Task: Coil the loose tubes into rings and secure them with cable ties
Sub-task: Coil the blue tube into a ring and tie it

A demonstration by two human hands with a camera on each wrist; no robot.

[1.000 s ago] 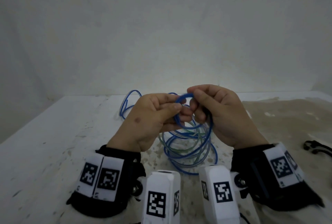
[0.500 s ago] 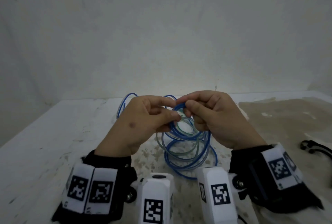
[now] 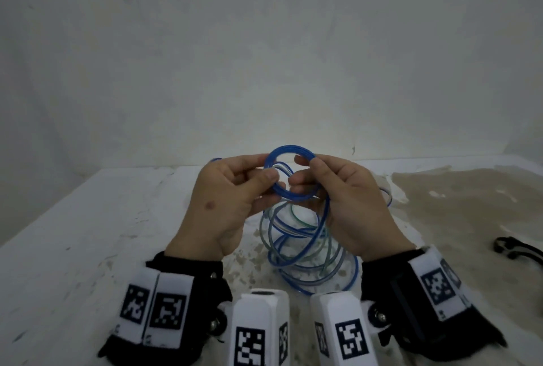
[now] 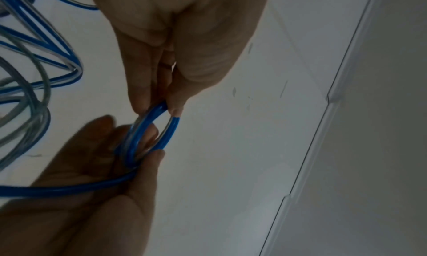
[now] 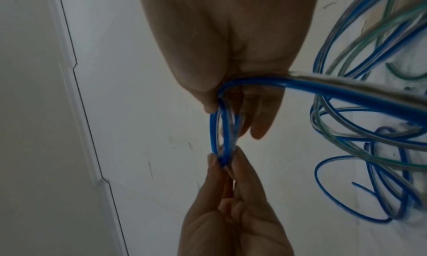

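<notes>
I see both hands raised above worktop [image 3: 88, 233], palms turned inward, facing each other. Left hand [image 3: 226, 204]: thumb and fingers [image 4: 141, 88] pinch left edge of small blue tube ring [image 3: 289, 173]. Right hand [image 3: 349, 204]: thumb and curled fingers [image 5: 261, 121] pinch ring's right edge. Ring upright between the hands. Loose blue and green tube loops [image 3: 305, 251] hang from ring down onto worktop, between wrists. Black cable ties [image 3: 511, 248] lie far right.

You see two hands, the left hand [image 3: 232, 204] and the right hand [image 3: 352, 204], one small blue ring [image 3: 289, 173] of tube, and one loose tangle of tubes [image 3: 305, 251] whose strands cannot be counted, on one table [image 3: 88, 233].
</notes>
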